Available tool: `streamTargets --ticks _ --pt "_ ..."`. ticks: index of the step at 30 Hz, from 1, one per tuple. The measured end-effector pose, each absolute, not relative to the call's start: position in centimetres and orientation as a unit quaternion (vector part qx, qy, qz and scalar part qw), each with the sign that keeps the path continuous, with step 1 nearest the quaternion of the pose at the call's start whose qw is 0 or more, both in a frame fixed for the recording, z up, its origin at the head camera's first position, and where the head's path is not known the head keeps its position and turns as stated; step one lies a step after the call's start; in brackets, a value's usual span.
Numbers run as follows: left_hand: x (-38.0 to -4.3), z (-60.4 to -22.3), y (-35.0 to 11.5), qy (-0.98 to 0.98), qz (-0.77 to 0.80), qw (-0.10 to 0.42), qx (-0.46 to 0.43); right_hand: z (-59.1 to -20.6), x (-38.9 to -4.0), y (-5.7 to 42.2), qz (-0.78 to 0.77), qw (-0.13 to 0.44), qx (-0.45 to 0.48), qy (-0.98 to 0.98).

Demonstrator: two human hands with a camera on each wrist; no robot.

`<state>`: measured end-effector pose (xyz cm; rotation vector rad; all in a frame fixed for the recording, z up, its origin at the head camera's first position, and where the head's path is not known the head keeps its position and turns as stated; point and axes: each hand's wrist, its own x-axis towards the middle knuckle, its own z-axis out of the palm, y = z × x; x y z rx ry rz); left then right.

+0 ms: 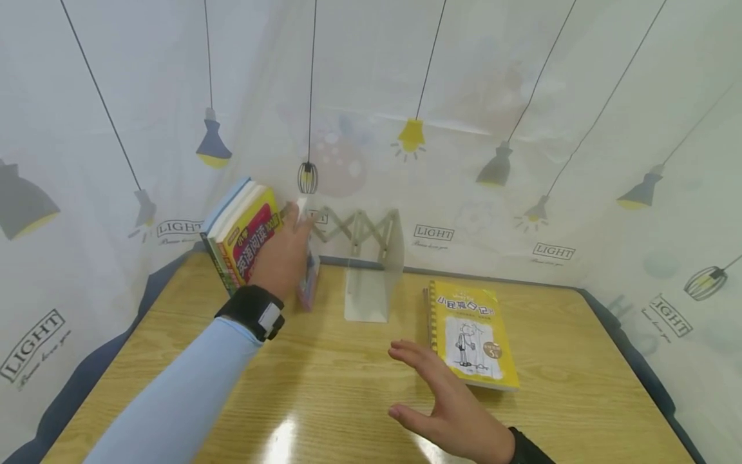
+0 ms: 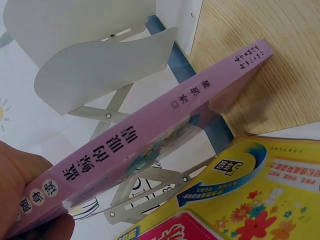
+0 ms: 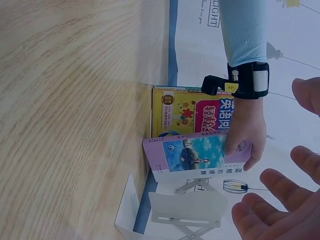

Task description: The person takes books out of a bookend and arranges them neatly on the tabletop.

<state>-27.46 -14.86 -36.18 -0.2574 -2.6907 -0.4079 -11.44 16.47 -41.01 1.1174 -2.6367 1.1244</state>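
My left hand grips a thin pink-purple book near the top of its spine. That book stands upright, and the right wrist view shows its blue picture cover. Beside it, several books lean to the left, the nearest a yellow one with a red title panel. An expandable white bookend rack with folding crossbars is just right of the pink book. Over the front of the table, my right hand has its fingers spread and holds nothing. A yellow book with a cartoon figure lies flat behind it.
The wooden table backs onto a pale curtain printed with hanging lamps. A dark blue strip runs along the table's edges. Black bands sit on both wrists.
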Motion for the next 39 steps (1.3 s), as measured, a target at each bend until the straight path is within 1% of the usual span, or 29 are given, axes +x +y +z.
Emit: streamTargets --ticks 2,9,16,23,26,28,31,35,39 --pt "-27.4 -36.3 -15.0 -0.963 -0.142 0.209 -0.092 -41.0 -11.5 16.4 0.367 0.028 0.363 -0.856" --pt "-26.8 -36.4 -14.9 -0.960 -0.143 0.215 -0.112 -40.9 -11.6 16.3 0.360 0.049 0.376 -0.852" --pt "-25.8 -36.1 -14.0 -0.954 -0.158 0.218 -0.135 -40.9 -11.3 16.6 0.362 0.036 0.362 -0.858" --pt "-25.5 -36.2 -13.5 -0.957 -0.137 0.207 -0.152 -41.0 -11.3 16.9 0.362 0.047 0.366 -0.856" --pt "-25.1 -36.5 -13.3 -0.955 -0.125 0.210 -0.168 -41.0 -11.3 17.1 0.369 0.040 0.360 -0.856" --pt "-24.7 -36.8 -13.2 -0.951 -0.121 0.220 -0.178 -41.0 -11.2 17.1 0.371 0.031 0.353 -0.858" --pt "-24.1 -37.5 -13.1 -0.941 -0.120 0.251 -0.193 -41.0 -11.1 17.3 0.371 0.028 0.346 -0.862" --pt "-23.6 -38.3 -13.0 -0.919 -0.135 0.305 -0.208 -41.0 -11.1 17.6 0.368 0.039 0.343 -0.863" --pt "-23.1 -39.1 -13.1 -0.904 -0.148 0.337 -0.220 -41.0 -11.1 17.9 0.367 0.048 0.347 -0.862"
